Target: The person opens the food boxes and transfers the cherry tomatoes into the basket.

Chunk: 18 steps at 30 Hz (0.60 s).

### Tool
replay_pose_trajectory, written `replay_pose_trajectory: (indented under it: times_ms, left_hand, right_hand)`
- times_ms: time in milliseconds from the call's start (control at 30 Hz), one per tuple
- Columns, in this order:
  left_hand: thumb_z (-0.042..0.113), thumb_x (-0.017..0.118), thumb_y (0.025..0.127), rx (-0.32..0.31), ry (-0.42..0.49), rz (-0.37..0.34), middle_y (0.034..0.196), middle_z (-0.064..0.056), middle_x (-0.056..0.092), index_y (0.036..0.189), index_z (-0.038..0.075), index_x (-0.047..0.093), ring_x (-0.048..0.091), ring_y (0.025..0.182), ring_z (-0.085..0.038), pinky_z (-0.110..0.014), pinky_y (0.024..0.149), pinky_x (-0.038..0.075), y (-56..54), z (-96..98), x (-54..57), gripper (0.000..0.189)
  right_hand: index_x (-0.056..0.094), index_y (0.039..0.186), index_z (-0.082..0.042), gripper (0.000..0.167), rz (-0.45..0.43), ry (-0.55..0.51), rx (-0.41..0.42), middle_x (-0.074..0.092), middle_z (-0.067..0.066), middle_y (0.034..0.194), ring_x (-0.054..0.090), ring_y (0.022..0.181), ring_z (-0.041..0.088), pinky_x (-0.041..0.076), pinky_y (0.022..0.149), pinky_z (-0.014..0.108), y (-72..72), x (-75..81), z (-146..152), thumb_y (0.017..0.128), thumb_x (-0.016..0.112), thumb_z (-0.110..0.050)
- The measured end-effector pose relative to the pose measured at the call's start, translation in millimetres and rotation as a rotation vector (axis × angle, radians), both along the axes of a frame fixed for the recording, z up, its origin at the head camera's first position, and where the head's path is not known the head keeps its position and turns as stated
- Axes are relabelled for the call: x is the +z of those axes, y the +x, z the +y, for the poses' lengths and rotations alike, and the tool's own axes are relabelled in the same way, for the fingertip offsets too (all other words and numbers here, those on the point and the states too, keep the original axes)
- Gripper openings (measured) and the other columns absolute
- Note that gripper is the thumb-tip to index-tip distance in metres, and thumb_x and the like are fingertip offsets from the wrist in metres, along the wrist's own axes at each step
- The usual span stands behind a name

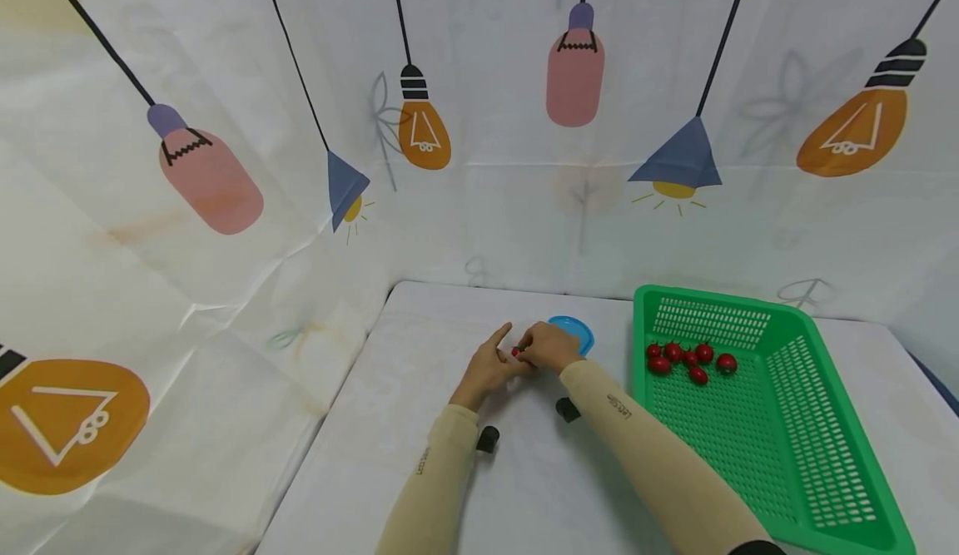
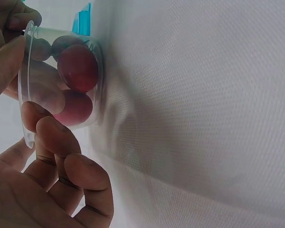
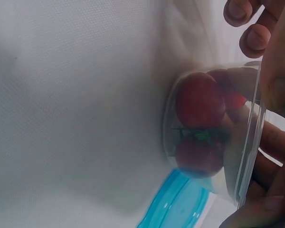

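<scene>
A small clear plastic cup (image 2: 96, 57) with cherry tomatoes (image 2: 78, 69) inside stands low over the white cloth. My left hand (image 1: 487, 370) grips it by the rim; some fingers curl against its side in the left wrist view. From the other side my right hand (image 1: 550, 347) reaches over the cup's mouth, fingers bent downward. Through the clear wall in the right wrist view, red tomatoes (image 3: 199, 99) show, one with a green stem. Whether the right fingertips pinch a tomato is hidden. A blue lid (image 1: 583, 332) lies just behind the right hand.
To the right stands a green slotted basket (image 1: 719, 447), holding several cherry tomatoes (image 1: 690, 355) toward its back left. White sheeting (image 1: 479, 222) printed with lamps rises behind the table (image 1: 419, 322) and along its left side.
</scene>
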<state>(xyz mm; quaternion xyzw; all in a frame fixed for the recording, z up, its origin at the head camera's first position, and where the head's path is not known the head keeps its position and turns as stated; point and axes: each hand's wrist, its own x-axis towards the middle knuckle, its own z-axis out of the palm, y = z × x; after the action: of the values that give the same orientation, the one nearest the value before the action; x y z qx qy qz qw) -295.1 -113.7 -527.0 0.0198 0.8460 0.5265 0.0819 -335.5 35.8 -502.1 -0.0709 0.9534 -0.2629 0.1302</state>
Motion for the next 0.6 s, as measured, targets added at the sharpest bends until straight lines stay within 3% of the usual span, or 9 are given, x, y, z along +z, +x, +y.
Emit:
replay_pose_trajectory:
  times_ms: [333, 600]
  left_hand:
    - [0.025, 0.084, 0.083, -0.005, -0.001, -0.004, 0.073, -0.003, 0.061, 0.159, 0.022, 0.036, 0.054, 0.063, -0.014, -0.029, 0.061, 0.043, -0.5, -1.3, -1.0, 0.089]
    - [0.029, 0.085, 0.083, -0.006, -0.018, -0.016, 0.076, -0.004, 0.061, 0.159, 0.022, 0.037, 0.054, 0.065, -0.015, -0.030, 0.062, 0.044, -1.8, -0.9, 0.4, 0.090]
  right_hand:
    - [0.075, 0.107, -0.013, 0.025, 0.006, -0.024, -0.013, 0.073, -0.001, 0.101, 0.063, 0.092, 0.021, 0.044, 0.087, 0.053, 3.3, 1.8, 1.7, 0.089, 0.078, -0.030]
    - [0.072, 0.108, -0.010, 0.028, 0.003, -0.098, -0.004, 0.072, 0.000, 0.092, 0.065, 0.078, 0.015, 0.051, 0.070, 0.037, 4.5, 7.0, 5.6, 0.090, 0.076, -0.031]
